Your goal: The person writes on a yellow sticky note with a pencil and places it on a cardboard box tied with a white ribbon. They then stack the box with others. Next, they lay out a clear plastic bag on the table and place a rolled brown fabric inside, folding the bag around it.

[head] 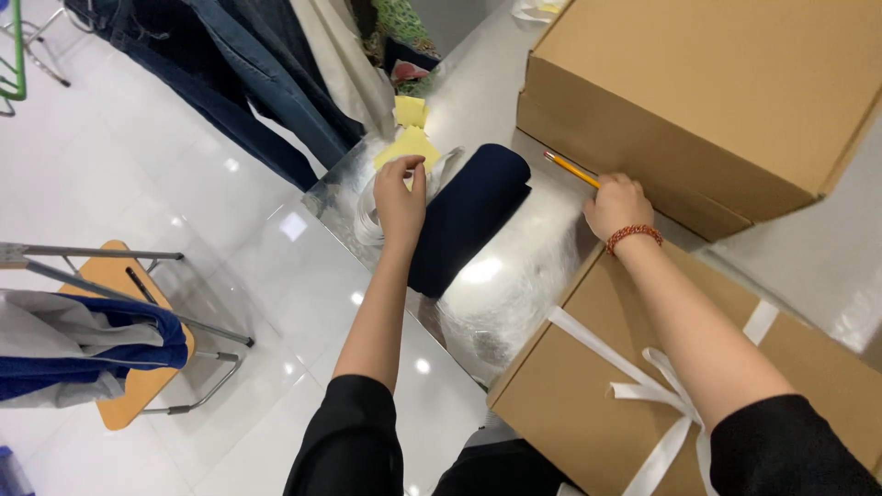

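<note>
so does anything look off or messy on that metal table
Nothing looks damaged or spilled. The rolled navy cloth lies neatly between the hands; the left hand touches yellow paper beside loose white ribbon, and the right hand holds a pencil.

I see a glossy white tiled floor (119, 184) catching ceiling-light glare. At nine o'clock stands a metal-framed chair with a wooden seat (129, 404) — blue and grey cloth (83, 344) draped over it. At eleven o'clock, jeans (248, 83) hang down — beside the shiny steel table (514, 276).
</note>
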